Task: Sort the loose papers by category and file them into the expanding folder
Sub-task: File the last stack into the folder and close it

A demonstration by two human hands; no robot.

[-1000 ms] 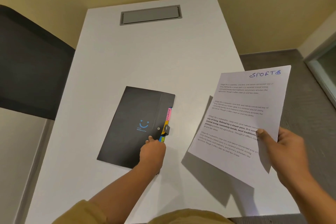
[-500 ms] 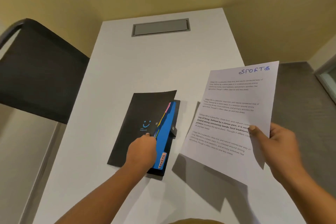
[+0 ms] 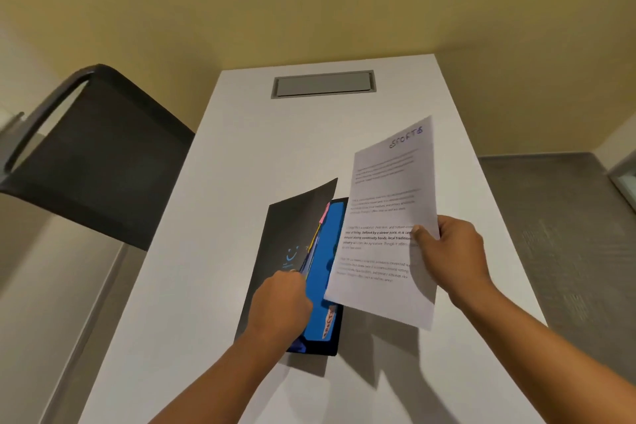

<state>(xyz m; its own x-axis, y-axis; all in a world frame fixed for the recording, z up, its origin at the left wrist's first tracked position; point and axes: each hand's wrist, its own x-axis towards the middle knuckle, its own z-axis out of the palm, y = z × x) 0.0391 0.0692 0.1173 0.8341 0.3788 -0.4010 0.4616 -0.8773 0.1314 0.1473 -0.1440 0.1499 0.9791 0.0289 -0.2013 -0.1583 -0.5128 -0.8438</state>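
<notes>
Paper is pinched in my right hand (image 3: 454, 251): thumb on the printed face, fingers behind, I hold the sheet (image 3: 385, 217) headed SPORTS in the air just right of the expanding folder (image 3: 285, 234), with its lower left corner over the folder's open side. My left hand (image 3: 280, 299), fingers curled, grips the folder's black front cover at its right edge and lifts it, baring a blue divider (image 3: 323, 251) and coloured tabs (image 3: 324, 215). The folder lies on the white table (image 3: 275, 134). I judge this is the filing step for this sheet. Next I must find the matching tab, spread that pocket, and slide the sheet's left edge in without buckling it.
</notes>
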